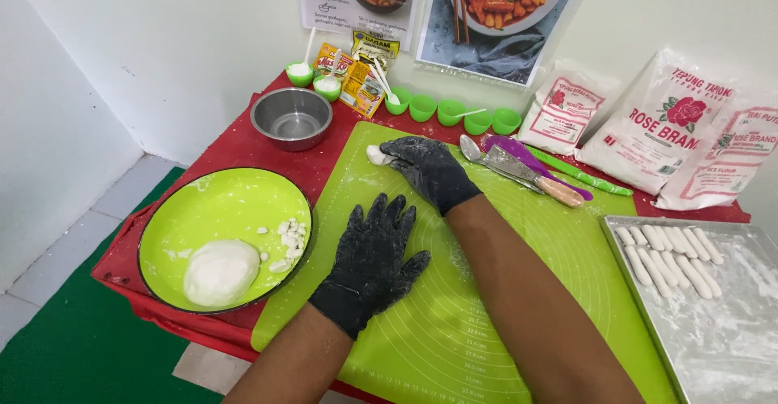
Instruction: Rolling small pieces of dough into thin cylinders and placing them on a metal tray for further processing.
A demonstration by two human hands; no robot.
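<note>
Both hands in black gloves, both down on the green mat [486, 307]. The right hand [428, 171] reaches across toward the mat's far left corner, fingers curled loosely over a white dough roll [378, 155]; only the roll's left end peeks out beyond the fingertips, so how tightly the hand closes on it I can't tell. The left hand [371, 262] lies flat and wide open, fingers spread, palm pressed on the mat near its left edge, holding nothing.

Just off the mat's left edge sits a green bowl [203, 209] with a ball of dough [220, 271] at its near side and small white scraps [288, 242] by its right rim. Beyond it, toward the table's far left corner, a steel bowl [291, 117]. Along the far edge, a row of small green cups [450, 112] and some packets [356, 76]. A spoon [474, 151], a scraper [527, 173] and a purple tool [531, 159] lie at the mat's far right. Flour bags [664, 128] lean on the wall at the far right corner. On the right edge, a floured metal tray [721, 339] carries a row of finished rolls [668, 254].

Red cloth [235, 149] covers the table; pale walls, posters [454, 7] above, green floor mat [81, 347] on tile below
</note>
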